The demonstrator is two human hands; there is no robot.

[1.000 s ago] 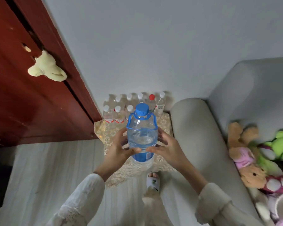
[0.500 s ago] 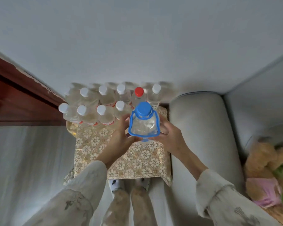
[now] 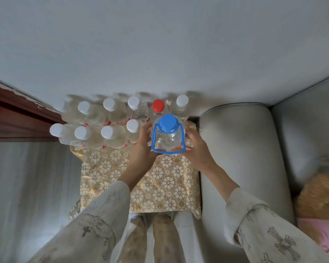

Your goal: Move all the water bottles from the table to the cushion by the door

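A large clear water bottle with a blue cap and blue carry handle stands upright at the far right part of the gold floral cushion. My left hand grips its left side and my right hand grips its right side. Just behind and to the left, several small bottles with white caps stand in two rows on the cushion's far edge, and one has a red cap. I cannot tell whether the large bottle's base touches the cushion.
A grey sofa arm runs along the cushion's right side. The dark red wooden door is at the left, and the white wall is behind the bottles. Plush toys lie on the sofa at the right. My feet are at the cushion's near edge.
I have bent over the cushion and lowered the large bottle from chest height down beside the small bottles. Both hands stayed on it.
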